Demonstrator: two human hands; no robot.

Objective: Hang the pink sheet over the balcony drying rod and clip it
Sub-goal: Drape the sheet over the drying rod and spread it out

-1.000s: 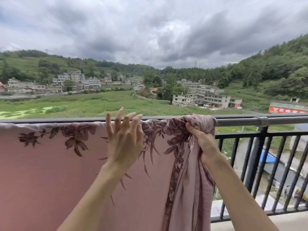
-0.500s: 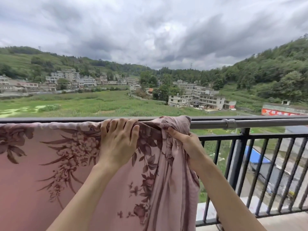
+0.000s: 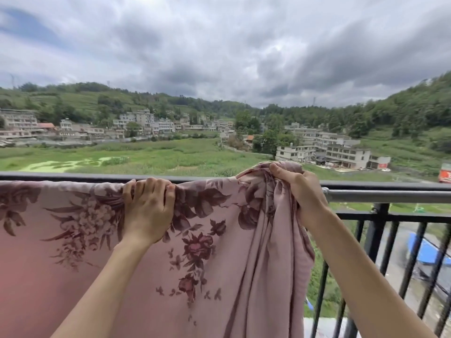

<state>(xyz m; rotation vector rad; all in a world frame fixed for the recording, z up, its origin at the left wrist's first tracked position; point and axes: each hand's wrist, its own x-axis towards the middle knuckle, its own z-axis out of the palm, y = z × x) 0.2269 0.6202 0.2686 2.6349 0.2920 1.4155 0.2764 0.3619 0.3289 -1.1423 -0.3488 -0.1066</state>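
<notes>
Over the drying rod (image 3: 390, 196) hangs the pink sheet (image 3: 207, 264), printed with dark flowers and spread flat from the rod's left end to about its middle. Left hand (image 3: 147, 211) grips the sheet's top edge, fingers curled over it where it lies on the rod. Right hand (image 3: 300, 191) holds a bunched wad of the sheet, fist closed round the gathered cloth and raised slightly above the rod; loose folds fall straight down below it. Just behind runs the black balcony railing (image 3: 380, 240), its bars bare to the right of the sheet
</notes>
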